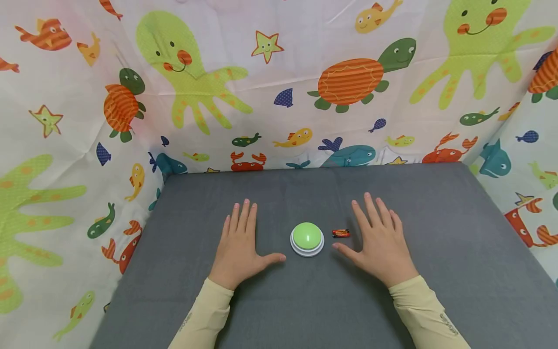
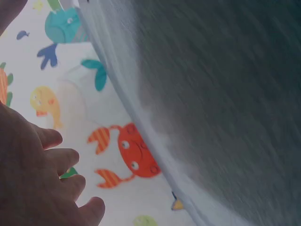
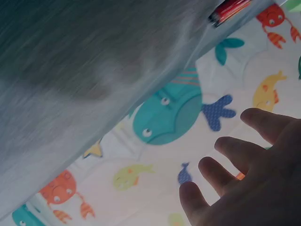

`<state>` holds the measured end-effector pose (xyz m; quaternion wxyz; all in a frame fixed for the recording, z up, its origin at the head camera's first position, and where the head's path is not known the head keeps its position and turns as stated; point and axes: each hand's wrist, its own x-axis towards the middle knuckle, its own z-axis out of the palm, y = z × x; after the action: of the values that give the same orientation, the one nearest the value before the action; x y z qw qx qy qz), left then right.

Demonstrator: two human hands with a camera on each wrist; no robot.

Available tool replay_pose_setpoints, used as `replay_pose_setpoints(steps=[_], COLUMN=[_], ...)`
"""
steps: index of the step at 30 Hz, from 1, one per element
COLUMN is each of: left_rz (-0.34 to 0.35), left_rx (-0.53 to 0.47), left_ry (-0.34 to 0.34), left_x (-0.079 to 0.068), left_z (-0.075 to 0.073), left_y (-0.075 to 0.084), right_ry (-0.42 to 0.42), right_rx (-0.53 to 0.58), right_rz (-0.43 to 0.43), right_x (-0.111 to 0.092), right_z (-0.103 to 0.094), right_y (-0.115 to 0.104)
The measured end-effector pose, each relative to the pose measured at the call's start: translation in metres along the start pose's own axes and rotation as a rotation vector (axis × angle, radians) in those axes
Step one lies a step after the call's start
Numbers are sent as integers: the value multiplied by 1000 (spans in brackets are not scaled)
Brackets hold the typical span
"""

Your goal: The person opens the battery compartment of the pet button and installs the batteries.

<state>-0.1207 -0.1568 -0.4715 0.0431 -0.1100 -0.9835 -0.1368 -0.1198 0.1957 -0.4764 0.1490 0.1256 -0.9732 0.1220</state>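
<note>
Landmark: green dome push button (image 1: pixel 307 236) on a round white base (image 1: pixel 307 253), upright on a gray cloth-covered table (image 1: pixel 305 305). It sits between the person's two hands, touching neither.

Left hand (image 1: pixel 240 252): left of the button, fingers straight and fairly close together, thumb extended sideways toward the button; its tip stops just beside the white base. Holds nothing. Right hand (image 1: pixel 381 245): right of the button, fingers straight and spread, thumb angled toward the button, a gap between. Holds nothing. Whether either palm touches the cloth, I cannot tell.

Pair of orange-and-black batteries (image 1: pixel 341 233): just right of the button, lying side by side, between it and the right hand, near that thumb and index finger.

Edges: far table edge runs straight beyond the button; the fingertips of both hands reach farther than the button but fall short of it. Left and right edges slant outward toward the near side, each well apart from the button, with a broad band of gray cloth outside each hand. On the button's near side, cloth runs between the two pale yellow sleeves (image 1: pixel 202 315). Sea-animal printed fabric (image 1: pixel 270 102) rises beyond the button and on both sides.
</note>
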Motion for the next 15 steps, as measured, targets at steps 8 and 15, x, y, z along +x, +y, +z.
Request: replay_pose_setpoints(steps=[8, 15], left_rz=[92, 159], left_rx=[9, -20], left_ry=[-9, -47], left_x=[7, 13], left_z=[8, 9], left_y=[26, 52], right_ry=[-57, -94], right_rx=[27, 48], right_rz=[-37, -97], right_x=[10, 18], right_z=[3, 3], right_y=[-29, -52])
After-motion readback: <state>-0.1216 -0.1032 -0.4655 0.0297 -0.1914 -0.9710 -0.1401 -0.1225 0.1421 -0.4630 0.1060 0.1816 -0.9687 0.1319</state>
